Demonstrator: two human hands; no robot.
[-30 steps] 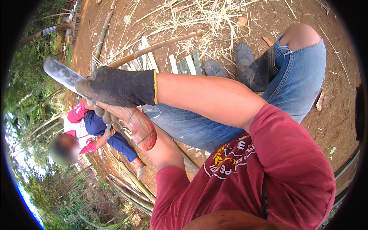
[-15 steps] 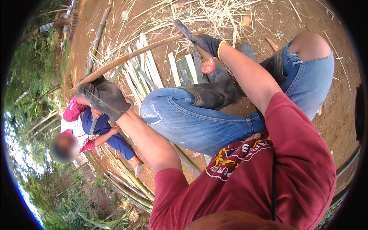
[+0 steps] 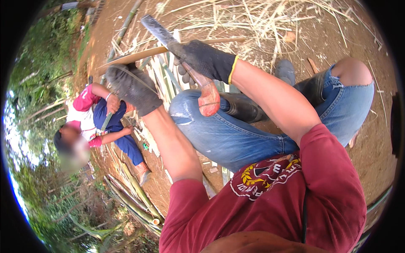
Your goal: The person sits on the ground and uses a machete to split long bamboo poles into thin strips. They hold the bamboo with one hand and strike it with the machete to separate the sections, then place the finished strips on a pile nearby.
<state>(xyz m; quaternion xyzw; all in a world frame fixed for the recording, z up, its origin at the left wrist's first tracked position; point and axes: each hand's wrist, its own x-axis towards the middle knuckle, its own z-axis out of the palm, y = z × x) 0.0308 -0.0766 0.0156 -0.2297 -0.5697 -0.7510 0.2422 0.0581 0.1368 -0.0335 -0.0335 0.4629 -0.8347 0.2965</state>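
My left hand (image 3: 133, 86), in a dark glove, is closed round the near end of a long bamboo strip (image 3: 143, 55). The strip runs to the right, past the knife, its tan side showing. In my right hand (image 3: 206, 60), gloved in black with a yellow cuff, is a large knife (image 3: 158, 30) with a reddish wooden handle (image 3: 209, 99). Its broad grey blade points up and left and crosses the strip, touching or nearly touching it. Both hands are above my bent left knee, fairly close together.
Split bamboo slats (image 3: 162, 78) lie on the ground beyond my knee, with thin shavings (image 3: 253, 21) heaped farther off. To the left a co-worker (image 3: 86, 114) sits holding a piece of green bamboo. Bamboo poles (image 3: 133, 198) lie at the lower left. My boot (image 3: 285, 71) rests on the soil.
My right hand with the knife has moved left along the bamboo strip, toward my left hand. My left hand has shifted slightly right. The co-worker's head and hand have moved.
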